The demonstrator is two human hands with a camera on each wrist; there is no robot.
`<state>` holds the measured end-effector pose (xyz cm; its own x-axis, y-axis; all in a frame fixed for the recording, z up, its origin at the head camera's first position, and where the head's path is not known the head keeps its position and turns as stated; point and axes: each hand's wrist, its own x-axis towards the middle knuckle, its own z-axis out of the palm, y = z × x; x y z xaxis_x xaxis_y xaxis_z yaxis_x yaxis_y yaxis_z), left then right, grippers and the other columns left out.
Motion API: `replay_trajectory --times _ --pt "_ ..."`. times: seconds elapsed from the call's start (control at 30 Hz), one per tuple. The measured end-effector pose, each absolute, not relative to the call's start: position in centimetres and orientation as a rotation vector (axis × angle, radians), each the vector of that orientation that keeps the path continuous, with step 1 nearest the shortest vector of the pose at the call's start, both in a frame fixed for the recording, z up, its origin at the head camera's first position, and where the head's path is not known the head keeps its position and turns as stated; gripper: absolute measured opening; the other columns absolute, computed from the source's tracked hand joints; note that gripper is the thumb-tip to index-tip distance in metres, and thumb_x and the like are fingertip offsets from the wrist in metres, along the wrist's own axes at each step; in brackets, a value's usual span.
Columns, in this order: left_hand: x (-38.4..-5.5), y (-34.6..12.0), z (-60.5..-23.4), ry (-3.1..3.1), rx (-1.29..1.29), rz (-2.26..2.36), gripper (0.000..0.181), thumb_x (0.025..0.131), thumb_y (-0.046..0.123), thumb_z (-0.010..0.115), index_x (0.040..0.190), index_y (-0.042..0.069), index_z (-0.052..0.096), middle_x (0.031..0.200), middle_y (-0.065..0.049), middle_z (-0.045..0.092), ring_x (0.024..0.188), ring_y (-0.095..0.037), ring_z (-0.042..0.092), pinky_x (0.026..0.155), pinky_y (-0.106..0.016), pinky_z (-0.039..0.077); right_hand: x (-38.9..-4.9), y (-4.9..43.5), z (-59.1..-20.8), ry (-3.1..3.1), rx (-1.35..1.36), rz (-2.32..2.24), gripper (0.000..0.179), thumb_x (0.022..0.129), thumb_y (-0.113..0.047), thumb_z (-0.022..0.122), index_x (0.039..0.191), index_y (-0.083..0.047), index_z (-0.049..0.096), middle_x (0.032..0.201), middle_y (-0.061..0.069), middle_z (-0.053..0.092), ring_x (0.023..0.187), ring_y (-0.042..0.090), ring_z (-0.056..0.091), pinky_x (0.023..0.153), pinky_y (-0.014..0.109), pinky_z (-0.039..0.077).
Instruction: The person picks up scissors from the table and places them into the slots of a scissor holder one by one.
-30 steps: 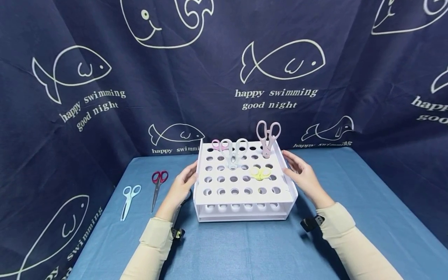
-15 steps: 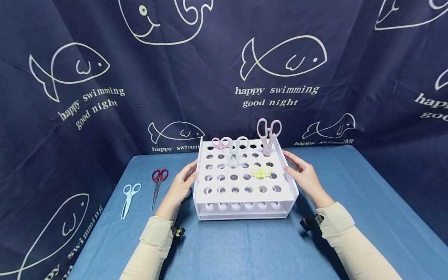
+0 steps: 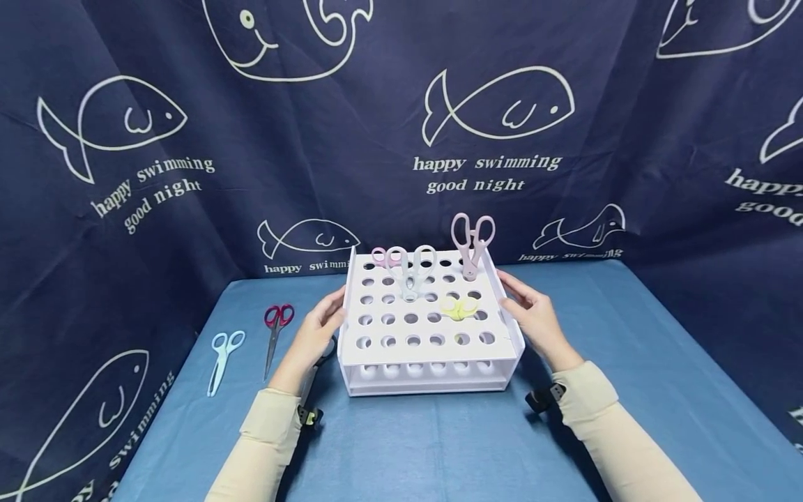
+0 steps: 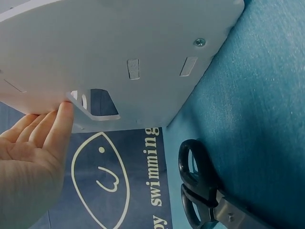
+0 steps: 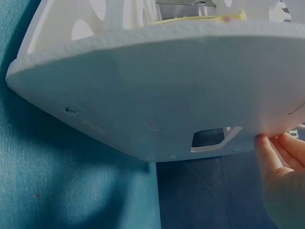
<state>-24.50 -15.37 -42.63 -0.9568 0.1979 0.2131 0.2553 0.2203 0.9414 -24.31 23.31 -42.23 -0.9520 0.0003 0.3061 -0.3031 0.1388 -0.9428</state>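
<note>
A white rack [image 3: 433, 357] with rows of round holes stands on the table between both hands. My left hand [image 3: 314, 335] touches its left side panel [image 4: 157, 28], fingertips beside a cut-out in the left wrist view. On the opposite side panel [image 5: 143, 86], the fingertips of my right hand [image 3: 541, 324] press lightly, fingers fairly straight. Several scissors stand in the holes: a mauve pair [image 3: 470, 268] at back right, a clear-handled pair [image 3: 410, 298] near the middle, a small pink pair [image 3: 378, 256] behind it and a yellow pair [image 3: 461, 313] at right.
Light blue scissors [image 3: 218, 366] and red-handled scissors [image 3: 273, 338] lie on the blue tablecloth [image 3: 414, 446] to the left. Black-handled scissors [image 4: 202, 167] lie close beside the rack's left side. A dark blue fish-patterned curtain [image 3: 351, 153] hangs behind the table.
The head view has shifted slightly, moving the whole scene a little left in the picture. Both hands stay at the rack's sides, and the scissors keep their places.
</note>
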Motion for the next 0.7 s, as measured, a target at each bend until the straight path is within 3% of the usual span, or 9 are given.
replay_trajectory --times 0.2,0.37,0.7 --pt "-24.56 -15.82 -42.42 -2.420 -0.465 -1.907 0.048 0.101 0.011 0.048 0.148 0.005 0.038 0.149 -0.017 0.043 0.135 -0.030 0.045 0.112 -0.044 0.038 -24.45 23.08 -42.38 -2.188 0.286 1.859 0.047 0.093 0.001 0.054 0.140 0.000 0.050 0.143 0.022 0.047 0.119 -0.003 0.053 0.094 0.006 0.044" --pt "-24.77 -15.99 -41.96 -2.423 -0.490 -1.941 0.049 0.101 0.011 0.049 0.147 0.003 0.038 0.149 -0.019 0.042 0.137 -0.031 0.043 0.112 -0.041 0.038 -24.37 22.95 -42.46 -2.136 0.292 1.917 0.048 0.092 0.005 0.053 0.139 0.003 0.049 0.141 0.028 0.047 0.118 0.002 0.057 0.089 0.009 0.049" --pt "-24.49 -15.94 -41.73 -2.349 -0.488 -1.995 0.053 0.099 0.008 0.053 0.148 0.000 0.035 0.153 -0.020 0.035 0.142 -0.030 0.035 0.110 -0.022 0.035 -24.28 22.81 -42.34 -2.132 0.252 2.002 0.050 0.091 0.005 0.050 0.141 0.002 0.047 0.137 0.028 0.049 0.108 -0.004 0.060 0.083 0.011 0.053"
